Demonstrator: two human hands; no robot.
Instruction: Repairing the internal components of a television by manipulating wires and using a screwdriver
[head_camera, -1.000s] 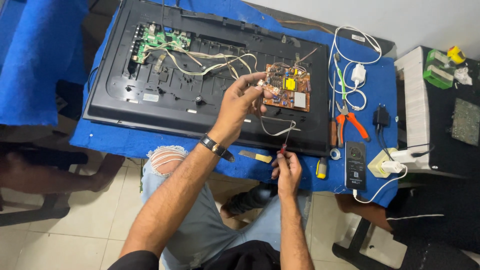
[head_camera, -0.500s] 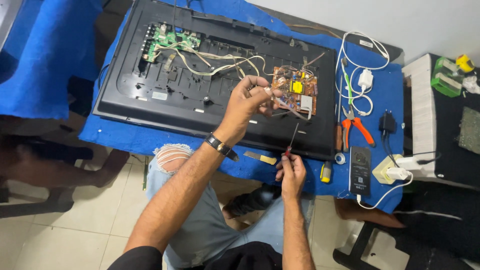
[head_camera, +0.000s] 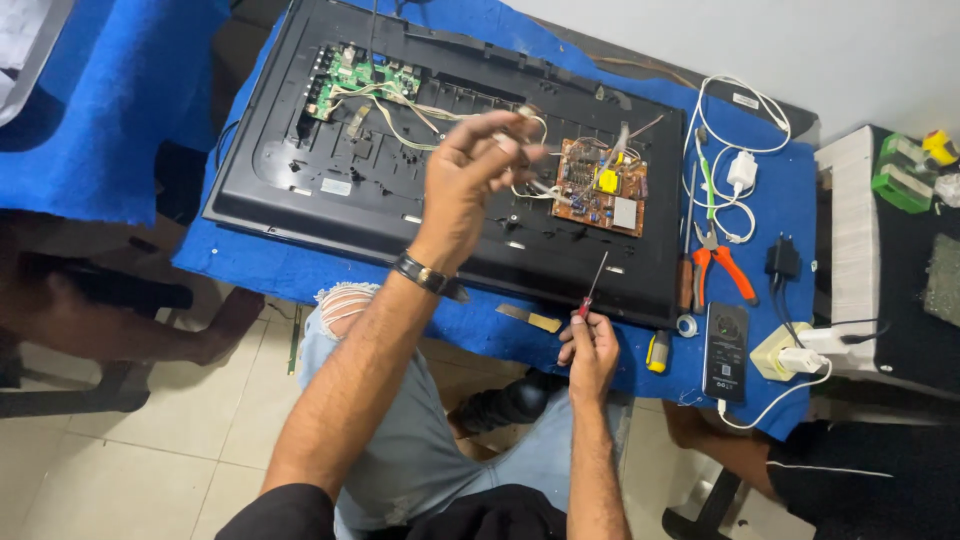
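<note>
An opened flat television lies back-up on a blue cloth. It carries a green circuit board at the top left and a brown circuit board at the right. My left hand hovers over the panel's middle, fingers pinched on thin white wires that run toward the brown board. My right hand rests at the table's near edge and grips a thin red-handled screwdriver, tip pointing up at the panel.
Orange-handled pliers, a black phone, a white charger with cable, a black adapter and a small yellow tool lie right of the panel. A white power strip sits at the corner. A metal strip lies near my right hand.
My left hand has pulled back left from the brown board, drawing the white wires with it. My right hand keeps the screwdriver in about the same place.
</note>
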